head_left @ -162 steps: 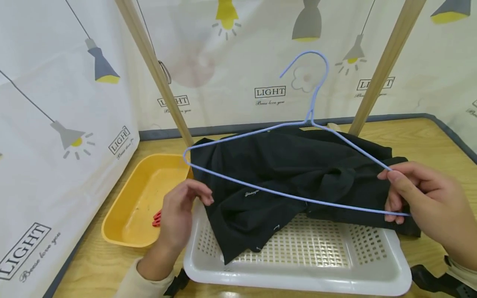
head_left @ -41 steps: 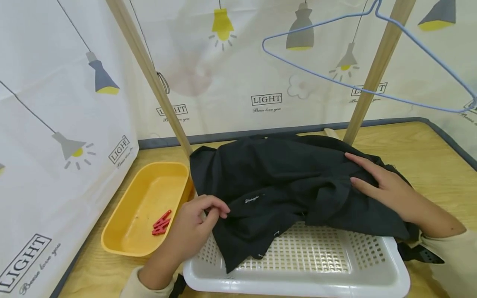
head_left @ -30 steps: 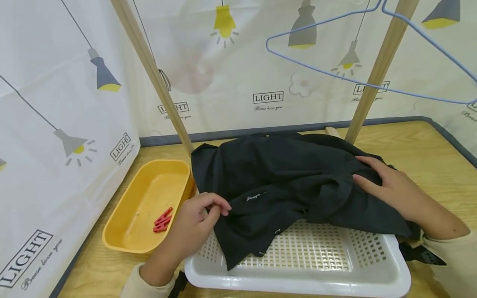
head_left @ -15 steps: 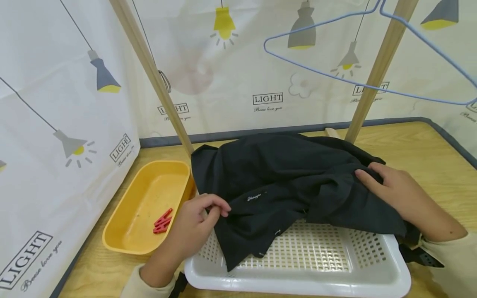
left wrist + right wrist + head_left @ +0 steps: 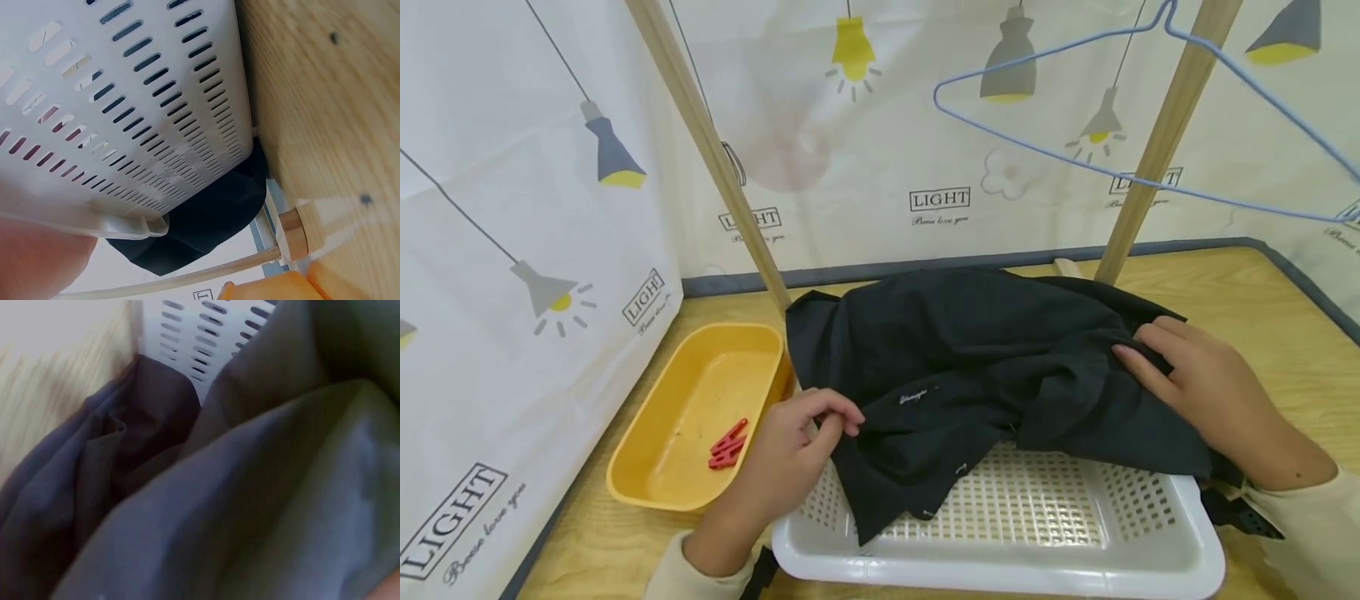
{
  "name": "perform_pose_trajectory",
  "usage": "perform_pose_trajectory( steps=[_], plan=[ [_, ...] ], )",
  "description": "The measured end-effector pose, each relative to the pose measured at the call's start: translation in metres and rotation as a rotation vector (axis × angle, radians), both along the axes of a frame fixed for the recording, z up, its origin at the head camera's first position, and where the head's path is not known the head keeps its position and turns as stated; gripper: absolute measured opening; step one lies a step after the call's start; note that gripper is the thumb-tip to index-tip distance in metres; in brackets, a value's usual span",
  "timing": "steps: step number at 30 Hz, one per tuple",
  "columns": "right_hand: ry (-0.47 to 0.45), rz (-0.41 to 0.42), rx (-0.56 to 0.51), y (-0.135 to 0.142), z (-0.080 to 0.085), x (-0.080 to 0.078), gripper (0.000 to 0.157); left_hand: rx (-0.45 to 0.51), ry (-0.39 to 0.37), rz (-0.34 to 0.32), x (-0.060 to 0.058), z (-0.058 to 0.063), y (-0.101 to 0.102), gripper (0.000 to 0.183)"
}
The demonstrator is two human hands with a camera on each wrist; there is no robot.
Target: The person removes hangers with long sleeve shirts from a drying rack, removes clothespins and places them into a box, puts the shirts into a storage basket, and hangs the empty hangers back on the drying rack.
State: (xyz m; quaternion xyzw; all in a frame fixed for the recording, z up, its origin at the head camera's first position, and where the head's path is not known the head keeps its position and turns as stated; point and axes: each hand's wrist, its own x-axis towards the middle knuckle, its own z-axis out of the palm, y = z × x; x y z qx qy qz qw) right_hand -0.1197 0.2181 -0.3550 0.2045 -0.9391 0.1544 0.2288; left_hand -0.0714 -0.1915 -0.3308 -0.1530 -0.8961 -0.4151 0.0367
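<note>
A crumpled black garment (image 5: 955, 333) with small white lettering lies over the white perforated basket (image 5: 1000, 567). At the garment's right side my right hand (image 5: 1202, 383) pinches a fold between thumb and fingers. Its right wrist view is mostly filled with close, blurred cloth. My left hand (image 5: 797, 442) stays at the basket's left rim, fingers loosely curled beside the cloth's left edge, with no cloth visibly gathered in them. In the left wrist view, part of this hand (image 5: 37, 259) shows by the rim. A blue wire hanger (image 5: 1037, 146) hangs at upper right, its hook out of view.
To the left stands a yellow tray (image 5: 625, 442) holding red clothespins (image 5: 726, 446). Two wooden poles rise behind the basket, one left (image 5: 715, 158) and one right (image 5: 1165, 150). A lamp-printed cloth backdrop (image 5: 865, 225) borders the wooden table (image 5: 1240, 292).
Earlier the right hand held the hanger over the garment; now the hanger hangs at upper right. The right hand has gone from lying flat on the cloth to pinching it. The left hand stays still lately.
</note>
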Motion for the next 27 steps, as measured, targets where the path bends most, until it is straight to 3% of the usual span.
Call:
perform_pose_trajectory(
  steps=[4, 8, 17, 27],
  plan=[
    [0.102, 0.081, -0.036, -0.002, 0.001, -0.001, 0.014, 0.010, -0.007, 0.007, 0.000, 0.000, 0.000, 0.023],
    [0.122, 0.119, -0.075, -0.004, 0.002, 0.001, 0.017, 0.012, -0.009, 0.008, 0.000, -0.001, 0.000, 0.022],
    [0.100, 0.149, -0.119, -0.012, 0.008, 0.008, 0.017, 0.011, -0.011, 0.000, -0.001, -0.003, -0.002, 0.022],
    [0.024, 0.133, -0.090, -0.020, 0.013, 0.019, 0.015, 0.024, 0.000, -0.009, -0.002, -0.004, -0.002, 0.023]
  ],
)
